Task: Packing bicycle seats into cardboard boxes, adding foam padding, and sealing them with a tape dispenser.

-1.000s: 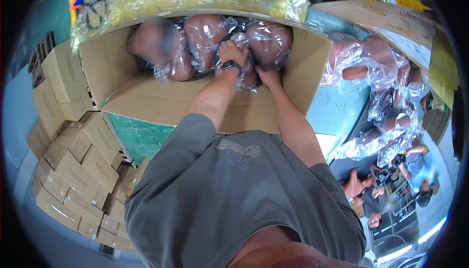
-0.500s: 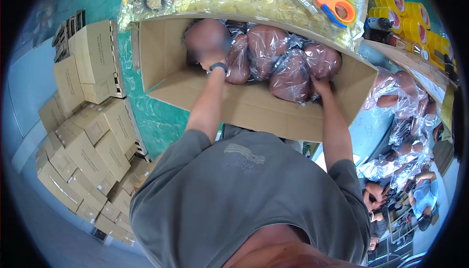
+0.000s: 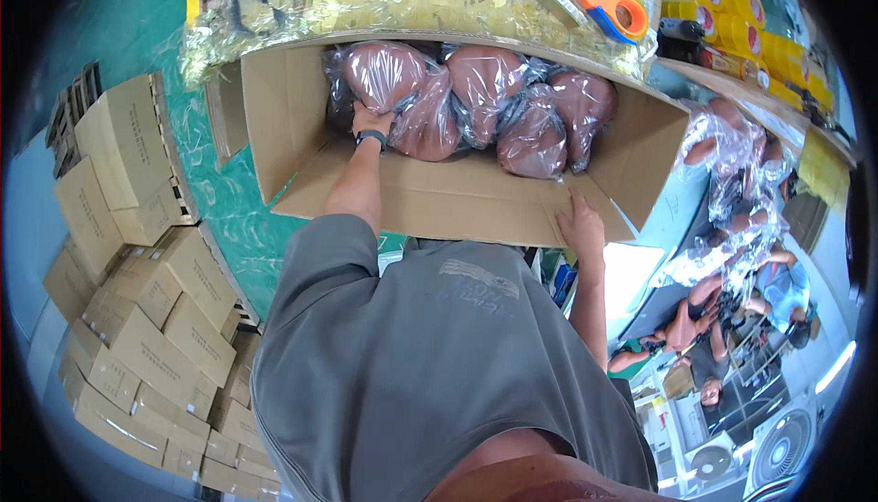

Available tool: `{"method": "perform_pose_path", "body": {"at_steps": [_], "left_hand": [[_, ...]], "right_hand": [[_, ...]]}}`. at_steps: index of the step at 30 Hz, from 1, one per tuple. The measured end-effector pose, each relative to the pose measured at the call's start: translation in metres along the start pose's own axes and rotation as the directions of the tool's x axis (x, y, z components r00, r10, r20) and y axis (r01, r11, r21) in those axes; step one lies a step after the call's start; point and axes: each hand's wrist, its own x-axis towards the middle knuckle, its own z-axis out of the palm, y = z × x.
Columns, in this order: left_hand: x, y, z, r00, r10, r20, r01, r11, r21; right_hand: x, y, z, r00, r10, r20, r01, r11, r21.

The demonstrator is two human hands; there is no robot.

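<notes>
Though lined with bagged forms (image 3: 389, 72), left the carton (image 3: 448, 198) uncovered; touched one with left hand (image 3: 373, 121), could not tell finger grip, spread right hand (image 3: 583, 225) fingers by near edge.

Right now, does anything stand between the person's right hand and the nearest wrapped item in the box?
Nothing visible does: only bare cardboard of the box shows between the right hand and the nearest wrapped item.

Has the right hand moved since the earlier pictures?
Yes: judged against the cardboard box, the right hand has moved off the rightmost bagged bundle, toward the wearer, to the box's near side.
</notes>
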Motion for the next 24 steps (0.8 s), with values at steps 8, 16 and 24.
{"method": "perform_pose_path", "body": {"at_steps": [8,16,24], "left_hand": [[0.019,-0.046,0.015,0.995,-0.034,0.097,0.061,0.953,-0.296],[-0.051,0.066,-0.019,0.694,-0.302,0.653,0.219,0.953,0.207],[-0.295,0.178,0.003,-0.010,0.995,0.101,-1.000,-0.012,0.019]], "right_hand": [[-0.055,-0.079,-0.029,0.968,-0.083,-0.238,0.184,0.878,0.441],[-0.280,-0.048,0.075,0.753,0.427,-0.500,0.087,0.689,0.720],[-0.619,-0.086,0.619,-0.101,0.969,0.226,-0.666,-0.234,0.708]]}}
